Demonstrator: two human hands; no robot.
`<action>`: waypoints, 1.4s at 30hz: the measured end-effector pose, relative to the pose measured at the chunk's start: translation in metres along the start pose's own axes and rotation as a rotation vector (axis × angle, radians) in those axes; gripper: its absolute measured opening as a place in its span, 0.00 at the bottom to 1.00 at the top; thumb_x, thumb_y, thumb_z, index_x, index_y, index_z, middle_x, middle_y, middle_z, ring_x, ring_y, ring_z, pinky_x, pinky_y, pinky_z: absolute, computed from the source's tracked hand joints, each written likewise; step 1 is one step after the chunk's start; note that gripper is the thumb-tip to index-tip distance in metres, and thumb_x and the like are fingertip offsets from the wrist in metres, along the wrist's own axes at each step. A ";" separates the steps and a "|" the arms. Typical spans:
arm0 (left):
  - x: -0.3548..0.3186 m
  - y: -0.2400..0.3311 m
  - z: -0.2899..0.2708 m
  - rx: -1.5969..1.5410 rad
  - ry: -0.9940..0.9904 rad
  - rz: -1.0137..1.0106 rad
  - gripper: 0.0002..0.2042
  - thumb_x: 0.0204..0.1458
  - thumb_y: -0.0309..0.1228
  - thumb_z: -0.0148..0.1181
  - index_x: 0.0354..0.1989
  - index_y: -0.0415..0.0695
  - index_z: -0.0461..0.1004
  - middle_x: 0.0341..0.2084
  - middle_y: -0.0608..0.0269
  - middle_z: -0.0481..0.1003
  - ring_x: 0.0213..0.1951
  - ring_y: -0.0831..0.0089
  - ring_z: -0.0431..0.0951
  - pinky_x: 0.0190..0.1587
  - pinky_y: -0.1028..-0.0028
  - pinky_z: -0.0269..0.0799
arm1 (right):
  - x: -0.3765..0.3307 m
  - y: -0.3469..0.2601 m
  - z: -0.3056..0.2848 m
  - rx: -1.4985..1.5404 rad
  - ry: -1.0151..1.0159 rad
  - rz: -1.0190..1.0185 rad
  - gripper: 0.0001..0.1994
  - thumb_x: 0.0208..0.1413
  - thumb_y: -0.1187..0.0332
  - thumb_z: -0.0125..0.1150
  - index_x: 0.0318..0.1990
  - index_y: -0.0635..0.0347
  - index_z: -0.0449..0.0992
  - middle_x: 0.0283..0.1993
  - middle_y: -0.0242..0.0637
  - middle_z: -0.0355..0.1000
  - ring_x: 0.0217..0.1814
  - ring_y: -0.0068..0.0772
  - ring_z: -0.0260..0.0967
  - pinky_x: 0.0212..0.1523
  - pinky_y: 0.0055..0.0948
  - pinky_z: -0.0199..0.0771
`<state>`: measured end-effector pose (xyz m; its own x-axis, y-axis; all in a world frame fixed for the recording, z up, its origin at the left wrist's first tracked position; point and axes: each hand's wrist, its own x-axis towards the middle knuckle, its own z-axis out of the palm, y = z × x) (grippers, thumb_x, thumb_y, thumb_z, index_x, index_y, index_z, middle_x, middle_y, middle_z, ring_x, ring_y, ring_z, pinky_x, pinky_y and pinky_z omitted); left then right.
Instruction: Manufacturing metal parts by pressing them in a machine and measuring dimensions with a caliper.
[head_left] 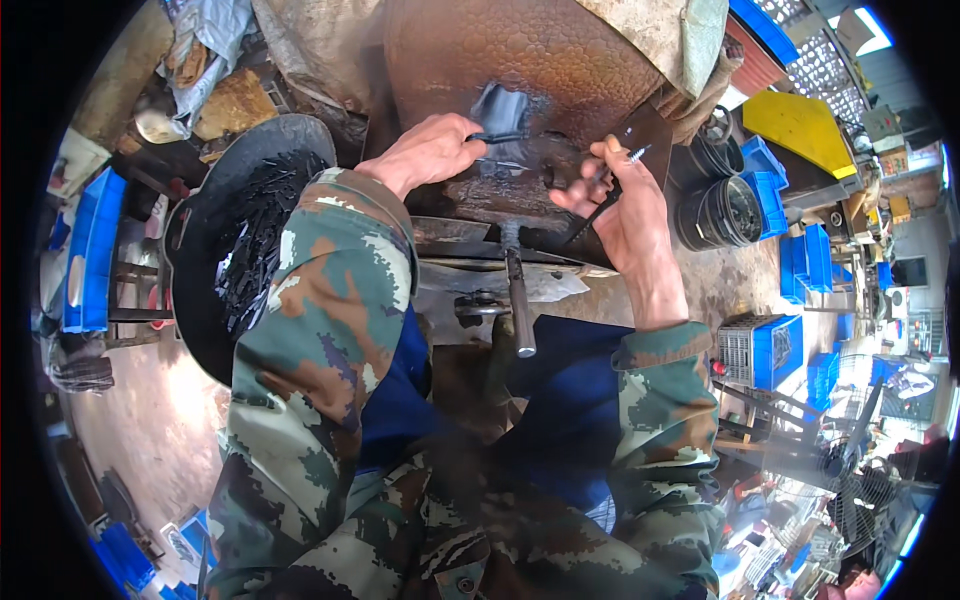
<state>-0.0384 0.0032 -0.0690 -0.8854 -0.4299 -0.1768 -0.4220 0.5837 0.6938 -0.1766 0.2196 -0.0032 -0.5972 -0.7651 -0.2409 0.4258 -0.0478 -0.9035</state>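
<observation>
Containers. A wide, shallow black round pan (215, 215) sits at the person's left, tilted toward the camera; it holds a heap of thin dark metal strips (262, 245) lying in disorder, mostly in the pan's middle and upper part. At the right, beyond the machine, stand black round buckets (728, 210); contents not discernible. Blue plastic crates (768, 345) are set further right on the floor, one with a slotted side; contents cannot be told. A blue plastic bin (92, 250) stands at far left, past the pan.

Work site. A large rusty-brown machine body with a pebbled surface (520, 60) fills the top centre. A steel rod-like lever (520, 305) projects from below it toward the person.

Hands. Left hand (428, 150): arm in a camouflage sleeve (330, 300) reaches forward over the pan's edge, palm down, fingers closed around a slim dark metal piece (497, 136), which points right and lies against the blackened patch on the machine front. Right hand (622, 200): forearm rises from the lower right, wrist bent, palm turned leftward; thumb and fingers pinch a thin dark strip (592, 212) that runs down-left across the palm, and a short threaded screw-like pin (634, 153) shows at the fingertips. Both hands are near each other at the machine's front, not touching.
</observation>
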 end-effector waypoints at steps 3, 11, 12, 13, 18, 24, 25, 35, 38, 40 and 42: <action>-0.007 -0.009 -0.012 0.127 0.167 0.017 0.20 0.59 0.44 0.52 0.50 0.43 0.77 0.44 0.44 0.78 0.51 0.47 0.75 0.55 0.58 0.71 | -0.004 0.013 -0.006 -0.136 -0.053 -0.067 0.11 0.65 0.63 0.57 0.43 0.63 0.71 0.30 0.32 0.66 0.25 0.22 0.66 0.31 0.32 0.81; -0.013 -0.023 -0.012 0.097 0.230 -0.168 0.18 0.56 0.47 0.53 0.43 0.48 0.81 0.44 0.50 0.79 0.50 0.50 0.77 0.55 0.57 0.73 | -0.045 0.044 -0.011 -1.104 -0.449 -0.510 0.11 0.52 0.81 0.57 0.43 0.65 0.76 0.42 0.47 0.76 0.45 0.45 0.76 0.45 0.35 0.75; -0.014 -0.015 -0.010 0.056 0.262 -0.182 0.18 0.55 0.46 0.54 0.42 0.46 0.81 0.43 0.49 0.79 0.50 0.49 0.78 0.55 0.57 0.73 | -0.051 0.045 -0.015 -1.146 -0.522 -0.617 0.13 0.50 0.83 0.55 0.44 0.66 0.76 0.46 0.49 0.76 0.49 0.52 0.75 0.50 0.37 0.74; -0.013 -0.012 -0.010 0.004 0.266 -0.201 0.19 0.55 0.46 0.55 0.42 0.45 0.81 0.44 0.48 0.79 0.50 0.50 0.78 0.55 0.58 0.73 | -0.057 0.045 -0.014 -1.188 -0.586 -0.637 0.17 0.47 0.84 0.54 0.46 0.64 0.76 0.51 0.48 0.74 0.54 0.55 0.72 0.52 0.39 0.74; -0.021 0.003 -0.005 -0.015 0.368 -0.243 0.18 0.56 0.46 0.53 0.42 0.44 0.80 0.44 0.43 0.78 0.51 0.46 0.76 0.56 0.57 0.71 | -0.076 0.055 -0.005 -1.292 -0.650 -0.645 0.18 0.47 0.83 0.56 0.48 0.62 0.75 0.54 0.45 0.73 0.53 0.56 0.73 0.50 0.42 0.76; -0.020 0.008 -0.007 -0.169 0.504 -0.258 0.19 0.56 0.43 0.53 0.48 0.43 0.79 0.46 0.43 0.77 0.52 0.46 0.75 0.57 0.56 0.70 | -0.065 0.048 0.004 -1.235 -0.598 -0.657 0.18 0.45 0.82 0.61 0.47 0.63 0.75 0.53 0.45 0.74 0.50 0.55 0.74 0.47 0.41 0.77; -0.018 0.008 -0.009 -0.199 0.539 -0.261 0.17 0.55 0.42 0.54 0.45 0.44 0.80 0.44 0.44 0.78 0.50 0.47 0.76 0.54 0.56 0.71 | -0.058 0.044 0.007 -1.175 -0.535 -0.748 0.18 0.45 0.81 0.62 0.48 0.63 0.75 0.51 0.46 0.75 0.48 0.53 0.75 0.46 0.39 0.77; -0.012 0.017 -0.015 -0.566 0.789 -0.102 0.13 0.58 0.39 0.53 0.41 0.43 0.76 0.36 0.42 0.78 0.44 0.39 0.76 0.46 0.50 0.72 | 0.045 0.019 0.041 -0.588 0.057 -0.506 0.10 0.60 0.72 0.62 0.48 0.62 0.74 0.43 0.32 0.74 0.29 0.19 0.69 0.17 0.20 0.71; -0.025 0.008 -0.016 -0.460 0.867 -0.079 0.11 0.59 0.35 0.54 0.34 0.38 0.76 0.19 0.55 0.76 0.24 0.64 0.78 0.32 0.66 0.72 | 0.072 0.010 0.058 -0.598 0.074 -0.439 0.10 0.61 0.71 0.62 0.48 0.62 0.73 0.43 0.33 0.74 0.28 0.20 0.70 0.16 0.20 0.71; -0.024 0.017 -0.015 -0.521 0.799 -0.071 0.11 0.59 0.34 0.55 0.33 0.38 0.76 0.17 0.56 0.75 0.24 0.64 0.78 0.32 0.66 0.72 | 0.102 0.008 0.041 -0.610 0.088 -0.452 0.13 0.62 0.69 0.61 0.51 0.62 0.73 0.43 0.33 0.73 0.28 0.21 0.70 0.15 0.21 0.70; -0.027 0.011 -0.016 -0.483 0.807 -0.097 0.12 0.58 0.34 0.56 0.32 0.36 0.75 0.17 0.56 0.76 0.25 0.63 0.79 0.32 0.65 0.72 | 0.119 0.011 0.048 -0.548 0.122 -0.427 0.15 0.62 0.68 0.60 0.54 0.62 0.73 0.42 0.33 0.73 0.27 0.21 0.70 0.15 0.21 0.71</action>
<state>-0.0154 0.0102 -0.0454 -0.3719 -0.9139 0.1628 -0.2000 0.2501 0.9473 -0.2109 0.0972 -0.0252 -0.7214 -0.6725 0.1652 -0.2474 0.0275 -0.9685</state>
